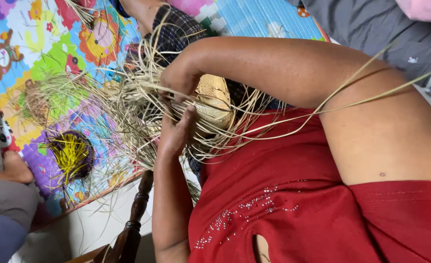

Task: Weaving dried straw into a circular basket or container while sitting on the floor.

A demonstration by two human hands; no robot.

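Both your hands work loose straw strands at the edge of a half-woven straw piece in your lap.

Your right hand (179, 78) curls its fingers over the top of the woven straw piece (214, 100), pinching strands against it, while your left hand (176, 131) presses up from below with fingers closed on a bundle of loose straw strands (142, 112). The piece sits between the two hands, above your red shirt (293, 195); long strands trail across your right arm. By the look of it you are mid-weave, locking one strand across another, so the next tuck calls for steady tension and a clean separation of a single strand. On the colourful play mat (35, 44) lies a dark basket with yellow straw (71, 155), well apart.
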